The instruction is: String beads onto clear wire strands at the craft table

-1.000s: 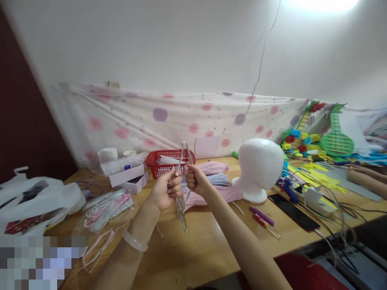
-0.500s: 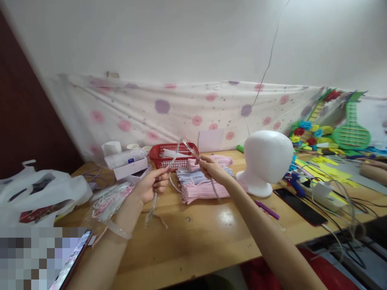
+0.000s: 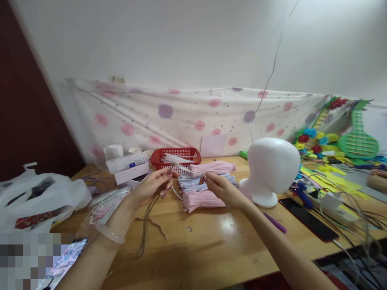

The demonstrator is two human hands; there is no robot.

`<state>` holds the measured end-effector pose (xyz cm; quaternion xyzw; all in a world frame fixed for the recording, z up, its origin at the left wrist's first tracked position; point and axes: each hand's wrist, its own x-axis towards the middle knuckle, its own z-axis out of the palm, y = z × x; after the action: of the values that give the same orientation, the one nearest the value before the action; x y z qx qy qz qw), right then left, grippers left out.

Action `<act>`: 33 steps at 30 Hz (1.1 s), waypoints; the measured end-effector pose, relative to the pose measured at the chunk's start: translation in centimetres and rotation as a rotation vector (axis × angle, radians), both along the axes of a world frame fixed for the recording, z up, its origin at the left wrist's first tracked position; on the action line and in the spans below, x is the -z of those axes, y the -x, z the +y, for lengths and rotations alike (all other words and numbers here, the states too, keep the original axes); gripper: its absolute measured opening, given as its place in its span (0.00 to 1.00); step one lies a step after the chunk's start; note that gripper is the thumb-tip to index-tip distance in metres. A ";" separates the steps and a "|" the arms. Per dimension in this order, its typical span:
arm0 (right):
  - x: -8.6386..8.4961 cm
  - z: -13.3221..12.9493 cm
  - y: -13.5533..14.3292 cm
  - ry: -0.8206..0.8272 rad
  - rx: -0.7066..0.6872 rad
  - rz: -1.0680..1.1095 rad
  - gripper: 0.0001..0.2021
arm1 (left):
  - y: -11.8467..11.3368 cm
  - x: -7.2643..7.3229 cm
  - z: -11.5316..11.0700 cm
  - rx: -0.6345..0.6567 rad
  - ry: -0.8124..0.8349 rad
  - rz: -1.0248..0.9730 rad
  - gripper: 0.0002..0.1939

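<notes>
My left hand (image 3: 159,183) is closed in a pinch around a bundle of thin, greyish strands (image 3: 147,225). Their loose ends dangle over the wooden table, and a small loop rises above the fingertips. From there a thin whitish strand (image 3: 186,170) stretches toward my right hand (image 3: 218,187). The thumb and forefinger of that hand are pressed together at the strand's far end, whose tip is hidden. Behind and below the hands lie stacked bundles of pink strips (image 3: 208,200) and light blue strips (image 3: 193,182), fuzzy like pipe cleaners.
A red basket (image 3: 197,155) with white sticks stands at the back. To the right are a white foam head (image 3: 272,171), a purple stick (image 3: 274,222), a black phone (image 3: 308,219) and cables. White boxes (image 3: 131,173) and a plastic bag (image 3: 60,193) occupy the left. Another person's hand (image 3: 377,181) shows far right.
The strands' upper loop has come down from in front of the basket. The bundle now hangs from my left hand, while my right hand has moved slightly right and lower, pinching a single whitish strand.
</notes>
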<state>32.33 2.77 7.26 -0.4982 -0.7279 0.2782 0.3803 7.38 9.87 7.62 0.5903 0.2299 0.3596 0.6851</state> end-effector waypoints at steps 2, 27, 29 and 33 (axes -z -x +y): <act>0.1 -0.3 0.3 -0.042 0.006 -0.021 0.11 | -0.7 -0.8 -0.1 -0.002 -0.026 -0.049 0.17; -2.0 -1.8 4.7 -0.914 0.233 0.115 0.07 | -3.5 -3.9 -4.6 -0.133 0.017 -0.047 0.12; -1.4 -2.0 4.1 -0.868 0.222 0.191 0.06 | -3.5 -4.0 -3.9 -0.288 0.127 -0.129 0.08; -0.6 -2.6 2.1 -0.691 0.211 0.380 0.02 | -2.0 -3.7 -0.9 -0.532 0.273 -0.354 0.09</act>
<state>30.25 0.16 7.87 -0.3530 -0.6402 0.0637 0.6793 9.36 8.95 11.32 0.3409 0.2993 0.5885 0.6693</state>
